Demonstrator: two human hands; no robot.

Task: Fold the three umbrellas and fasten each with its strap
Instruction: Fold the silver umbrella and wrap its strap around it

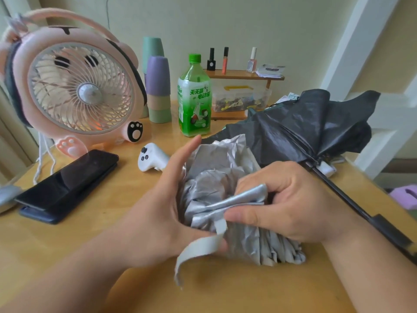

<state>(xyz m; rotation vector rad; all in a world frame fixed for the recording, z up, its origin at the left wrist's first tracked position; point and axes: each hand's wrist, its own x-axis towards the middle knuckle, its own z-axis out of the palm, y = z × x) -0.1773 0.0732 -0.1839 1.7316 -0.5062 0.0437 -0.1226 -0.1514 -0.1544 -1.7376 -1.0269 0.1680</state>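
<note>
- Pale walls back a glossy wooden bench (126, 190), crowded at the rear with a pink cat-faced plastic fan (79, 86) and a green plastic drink bottle (194, 98).
- Centre front, between both hands, sits the crumpled silver fabric umbrella (216, 168), collapsed but loosely bunched, its flat grey strap (194, 251) dangling unfastened toward the viewer.
- The left hand (162, 213) lies with straight fingers and palm against the bundle's left side; its grip is released and only steadies.
- The right hand (297, 199) has its grip clenched on a fold of the silver canopy, thumb below, fingers curled over.
- Behind, at right, the black fabric umbrella (304, 123) lies half-collapsed and unstrapped; a third I cannot make out.
- The canopy looks light, soft and slippery, likely to spring open unless squeezed. It is best held round the gathered ribs, with the limp strap taken by its end.
</note>
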